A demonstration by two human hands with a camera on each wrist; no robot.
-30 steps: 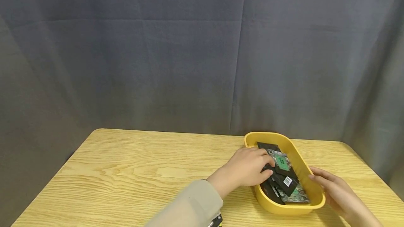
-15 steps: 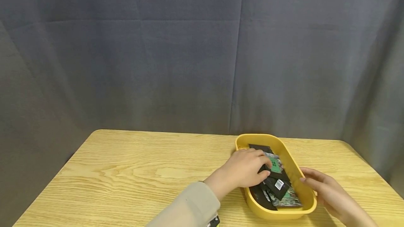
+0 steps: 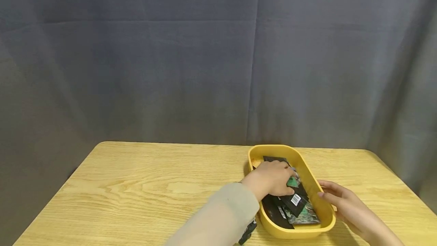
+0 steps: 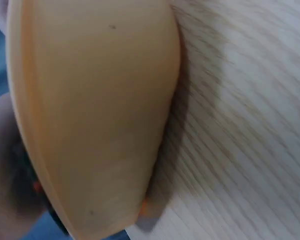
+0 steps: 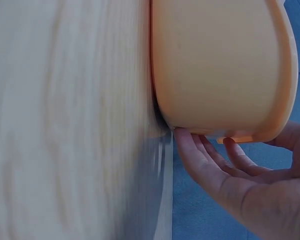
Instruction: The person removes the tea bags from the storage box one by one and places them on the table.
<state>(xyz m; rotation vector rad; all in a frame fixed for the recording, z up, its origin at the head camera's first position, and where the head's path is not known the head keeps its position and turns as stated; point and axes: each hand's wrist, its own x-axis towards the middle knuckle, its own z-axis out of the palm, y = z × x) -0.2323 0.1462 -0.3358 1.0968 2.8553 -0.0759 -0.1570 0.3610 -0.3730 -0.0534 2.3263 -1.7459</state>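
Note:
A yellow oval tub [image 3: 290, 232] stands on the right of the wooden table. Several flat black packets lie in it, among them one with a white barcode label [image 3: 294, 205] and one with a green and grey print [image 3: 304, 216]. Over the tub's left rim reaches my left hand [image 3: 273, 179], its thumb and fingers spread apart on top of the packets; some fingertips are hidden. At the tub's right side, my right hand [image 3: 345, 202] touches the outer wall with extended fingers. The right wrist view has these fingers [image 5: 205, 162] against the tub's end.
The wooden table [image 3: 146, 185] stretches far to the left of the tub. A grey curtain [image 3: 170, 67] hangs behind the table's back edge. A small black device [image 3: 248, 232] shows at my left wrist under the pale sleeve [image 3: 222, 215].
The tub has shifted left across the table with its packets, and my right hand has moved left along with it. My left hand sits deeper over the tub now.

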